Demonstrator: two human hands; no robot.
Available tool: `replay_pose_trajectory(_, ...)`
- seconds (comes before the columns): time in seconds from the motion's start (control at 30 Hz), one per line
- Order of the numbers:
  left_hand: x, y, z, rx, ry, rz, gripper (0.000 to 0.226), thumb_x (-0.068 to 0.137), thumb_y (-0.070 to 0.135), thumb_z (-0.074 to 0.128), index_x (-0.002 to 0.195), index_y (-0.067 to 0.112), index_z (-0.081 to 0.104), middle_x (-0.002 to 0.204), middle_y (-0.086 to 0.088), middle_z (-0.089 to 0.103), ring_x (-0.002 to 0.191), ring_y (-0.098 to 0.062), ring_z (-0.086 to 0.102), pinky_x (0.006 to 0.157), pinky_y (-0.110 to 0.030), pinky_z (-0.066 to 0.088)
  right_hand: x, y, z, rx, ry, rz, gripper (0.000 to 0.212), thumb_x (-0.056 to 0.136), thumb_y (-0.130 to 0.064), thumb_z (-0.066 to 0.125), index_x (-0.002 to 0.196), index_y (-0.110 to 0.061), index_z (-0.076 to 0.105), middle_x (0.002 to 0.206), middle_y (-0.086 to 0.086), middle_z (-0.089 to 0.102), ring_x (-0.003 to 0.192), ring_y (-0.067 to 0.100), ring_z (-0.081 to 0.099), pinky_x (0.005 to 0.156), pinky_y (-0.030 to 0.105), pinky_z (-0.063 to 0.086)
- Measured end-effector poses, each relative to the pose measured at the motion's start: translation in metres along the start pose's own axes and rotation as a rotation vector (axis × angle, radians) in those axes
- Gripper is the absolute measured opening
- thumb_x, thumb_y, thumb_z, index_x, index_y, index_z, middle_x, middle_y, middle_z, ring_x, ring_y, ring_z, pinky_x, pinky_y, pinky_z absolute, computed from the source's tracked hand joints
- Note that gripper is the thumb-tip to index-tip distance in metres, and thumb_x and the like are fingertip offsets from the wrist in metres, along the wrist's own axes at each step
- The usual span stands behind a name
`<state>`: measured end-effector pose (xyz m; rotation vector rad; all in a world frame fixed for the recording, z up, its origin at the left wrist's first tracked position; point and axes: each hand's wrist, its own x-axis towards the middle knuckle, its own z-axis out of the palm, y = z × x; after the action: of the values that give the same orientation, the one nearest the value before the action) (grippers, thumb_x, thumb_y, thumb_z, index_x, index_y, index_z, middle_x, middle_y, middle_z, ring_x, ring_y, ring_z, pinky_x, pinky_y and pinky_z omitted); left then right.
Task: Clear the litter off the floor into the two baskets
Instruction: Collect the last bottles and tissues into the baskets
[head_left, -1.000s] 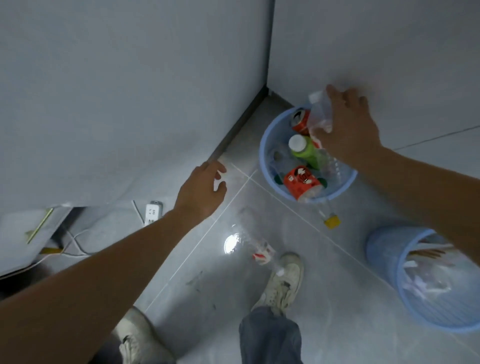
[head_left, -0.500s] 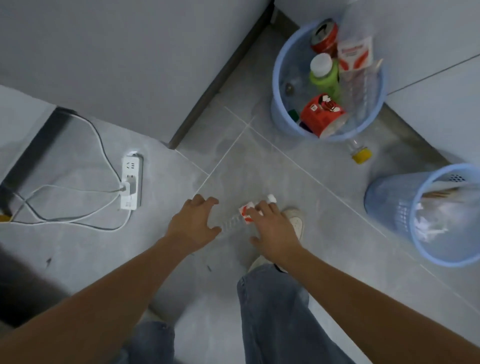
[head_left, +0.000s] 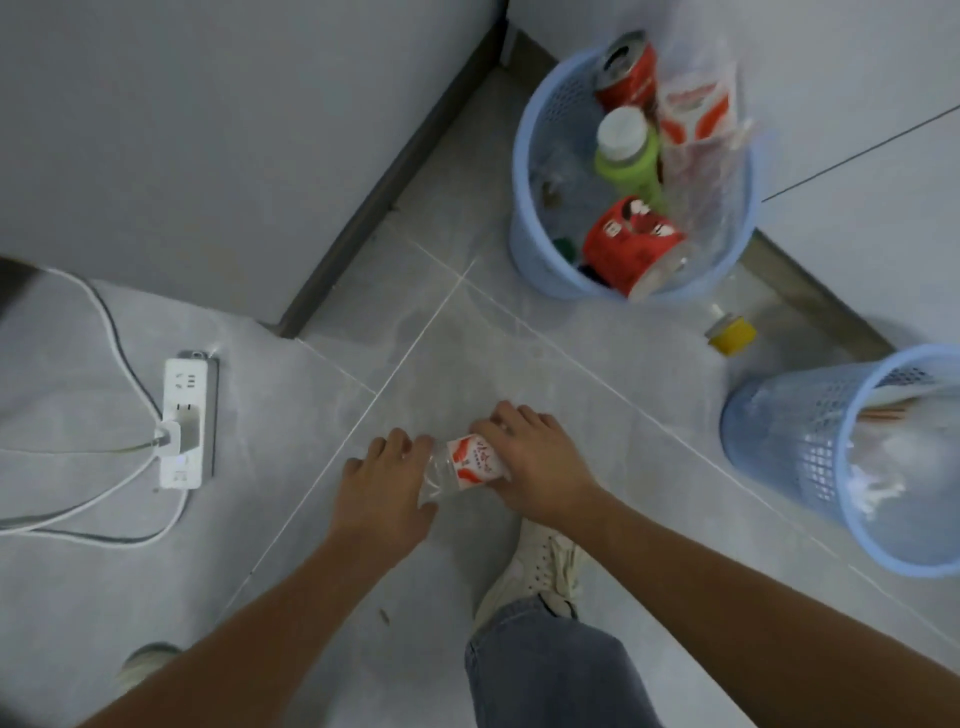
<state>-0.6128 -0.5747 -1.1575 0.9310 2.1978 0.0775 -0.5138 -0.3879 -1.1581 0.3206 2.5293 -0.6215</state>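
Note:
A clear plastic bottle (head_left: 465, 464) with a red and white label lies between my hands, low over the grey floor. My right hand (head_left: 532, 465) grips its labelled end, fingers curled over it. My left hand (head_left: 387, 480) touches the clear end with spread fingers. The far blue basket (head_left: 535, 208) holds a red can, a green bottle, a red-labelled cup and a clear bottle. A second blue basket (head_left: 779, 441) at the right holds white paper and sticks. A small bottle with a yellow cap (head_left: 730, 332) lies on the floor between them.
A white power strip (head_left: 184, 421) with plugged cables lies on the floor at the left. Grey walls meet in a corner behind the far basket. My shoe (head_left: 540, 566) and trouser leg stand just below my hands.
My right hand has closed round the labelled bottle and raised it a little. My left hand has come in against the bottle's clear end. The view has shifted closer to the floor.

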Motion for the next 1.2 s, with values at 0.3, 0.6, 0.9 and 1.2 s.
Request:
replay_pose_trajectory(0.3,0.009,0.132,-0.275,-0.075,0.457,0.414,0.075,0.072,0.041,0.08,0.14,0.025,0.052,0.136,-0.001,0.052,0.125,-0.025,0.05,0.1,-0.046,0.046,-0.102,0.025,-0.259,0.269,0.451,0.202,0.063,0.078,-0.05,0.076,0.131,-0.029,0.051,0.124,-0.01,0.052,0.11,0.011,0.051,0.086,0.026,0.05)
replay_pose_trajectory(0.6,0.119,0.191,-0.335,-0.179,0.338,0.092,0.064,0.08,0.024,0.071,0.138,0.031,0.045,0.134,-0.007,0.041,0.112,-0.033,0.054,0.086,-0.045,0.054,-0.022,0.066,-0.34,0.227,0.49,0.364,0.069,0.081,-0.057,0.073,0.136,-0.026,0.044,0.125,-0.001,0.056,0.112,0.022,0.057,0.083,0.04,0.056)
replay_pose_trajectory(0.9,0.141,0.172,-0.27,-0.706,0.159,-0.027,0.053,0.095,0.043,0.063,0.145,0.038,0.045,0.151,-0.002,0.035,0.126,-0.023,0.054,0.103,-0.042,0.051,0.029,0.017,-0.277,0.269,0.372,0.41,0.079,0.086,-0.039,0.069,0.15,-0.018,0.029,0.144,0.012,0.047,0.114,0.033,0.063,0.085,0.046,0.059)
replay_pose_trajectory(1.2,0.167,0.147,-0.261,-0.64,0.219,-0.058,0.053,0.098,0.035,0.06,0.147,0.025,0.042,0.14,0.0,0.051,0.127,-0.011,0.053,0.105,-0.03,0.045,0.052,0.027,-0.261,0.212,0.423,0.373,0.053,0.093,-0.048,0.06,0.135,-0.021,0.044,0.133,0.003,0.055,0.119,0.024,0.056,0.098,0.039,0.054)
